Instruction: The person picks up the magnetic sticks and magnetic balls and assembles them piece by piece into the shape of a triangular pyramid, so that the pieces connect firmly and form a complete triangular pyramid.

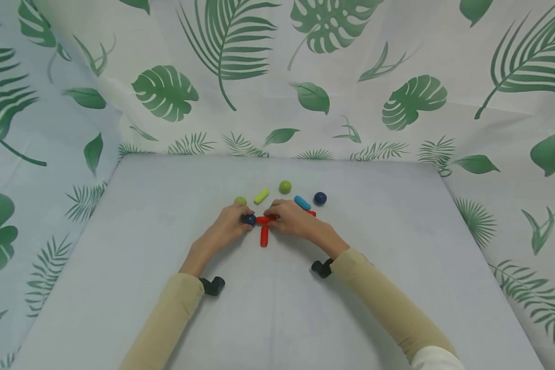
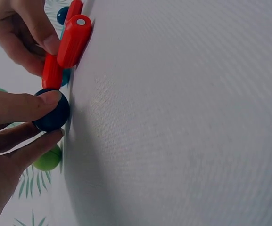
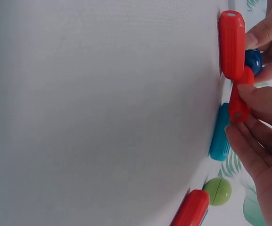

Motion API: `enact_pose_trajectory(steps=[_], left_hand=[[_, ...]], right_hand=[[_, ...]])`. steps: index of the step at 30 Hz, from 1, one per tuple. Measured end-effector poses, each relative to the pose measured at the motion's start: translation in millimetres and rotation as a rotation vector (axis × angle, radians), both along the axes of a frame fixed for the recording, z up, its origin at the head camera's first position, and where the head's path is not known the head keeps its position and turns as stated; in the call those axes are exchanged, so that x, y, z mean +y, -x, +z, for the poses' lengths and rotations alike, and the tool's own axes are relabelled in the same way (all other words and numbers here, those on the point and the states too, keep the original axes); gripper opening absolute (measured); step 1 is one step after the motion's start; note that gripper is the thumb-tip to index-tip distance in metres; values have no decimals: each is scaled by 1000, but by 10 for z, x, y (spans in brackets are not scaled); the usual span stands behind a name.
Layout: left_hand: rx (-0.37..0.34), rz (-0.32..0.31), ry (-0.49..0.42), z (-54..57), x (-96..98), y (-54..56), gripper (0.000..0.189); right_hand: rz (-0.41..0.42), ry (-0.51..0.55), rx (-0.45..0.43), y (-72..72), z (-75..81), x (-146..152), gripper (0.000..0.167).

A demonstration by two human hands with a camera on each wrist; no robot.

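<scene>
My left hand pinches a dark blue ball between thumb and fingers. A red rod, a small grey dot on its end, is held between the thumb and fingertips of my right hand. The rod's far end meets the ball in the left wrist view. Just nearer to me on the table lies a second red rod. Behind the left hand a green ball is partly hidden. The right hand partly covers another red rod.
Beyond the hands on the white table lie a yellow-green rod, a green ball, a blue rod and another dark blue ball. Leaf-patterned cloth rises behind the table.
</scene>
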State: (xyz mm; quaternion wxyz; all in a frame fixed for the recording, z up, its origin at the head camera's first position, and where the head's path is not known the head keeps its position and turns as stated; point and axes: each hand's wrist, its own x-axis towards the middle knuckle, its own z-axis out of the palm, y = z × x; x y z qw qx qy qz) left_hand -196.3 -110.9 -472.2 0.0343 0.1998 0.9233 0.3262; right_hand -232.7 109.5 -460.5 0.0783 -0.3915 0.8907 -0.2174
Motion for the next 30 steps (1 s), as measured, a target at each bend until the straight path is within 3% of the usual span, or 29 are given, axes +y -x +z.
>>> enact_pose_trajectory(steps=[6, 12, 20, 30], left_hand=[[-21, 7, -4, 41, 7, 13, 36], [-24, 6, -12, 2, 0, 20, 36], [-34, 4, -20, -16, 2, -36, 37], [-43, 1, -13, 12, 13, -27, 38]], right_hand=[[5, 32, 28, 1, 42, 82, 26], [1, 30, 66, -14, 60, 186, 28], [-81, 41, -16, -59, 88, 370, 26], [-131, 80, 40, -53, 164, 631, 22]])
